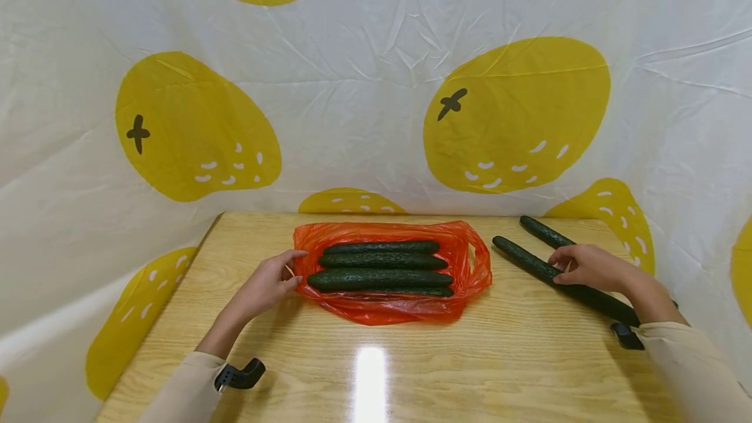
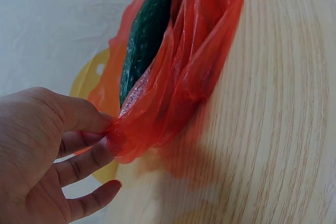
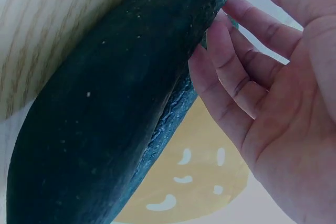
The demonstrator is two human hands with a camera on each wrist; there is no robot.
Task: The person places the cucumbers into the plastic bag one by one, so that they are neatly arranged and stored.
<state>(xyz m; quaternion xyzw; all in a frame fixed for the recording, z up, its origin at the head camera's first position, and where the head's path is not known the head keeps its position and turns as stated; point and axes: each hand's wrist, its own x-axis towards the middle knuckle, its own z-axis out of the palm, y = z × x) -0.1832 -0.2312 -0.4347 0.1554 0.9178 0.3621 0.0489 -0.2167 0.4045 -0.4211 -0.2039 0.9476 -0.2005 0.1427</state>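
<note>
A red plastic bag [image 1: 376,313] lies spread on the table with several dark green cucumbers [image 1: 378,279] side by side in it. At the bag's left end my left hand [image 1: 271,284] pinches the thin plastic between thumb and fingers, as the left wrist view also shows at the bag's gathered edge [image 2: 139,135]. To the right of the bag, my right hand [image 1: 596,269] holds the nearer of two loose cucumbers [image 1: 523,260], thumb and fingertips at its sides. The farther loose cucumber [image 1: 542,230] lies just behind it, partly hidden by that hand.
The light wooden table [image 1: 464,364] reaches back to a white curtain [image 1: 352,123] printed with yellow fruit, which also hangs at both sides. Black wrist straps [image 1: 239,375] show at both sleeves. A bag handle loop [image 1: 478,260] lies toward the loose cucumbers.
</note>
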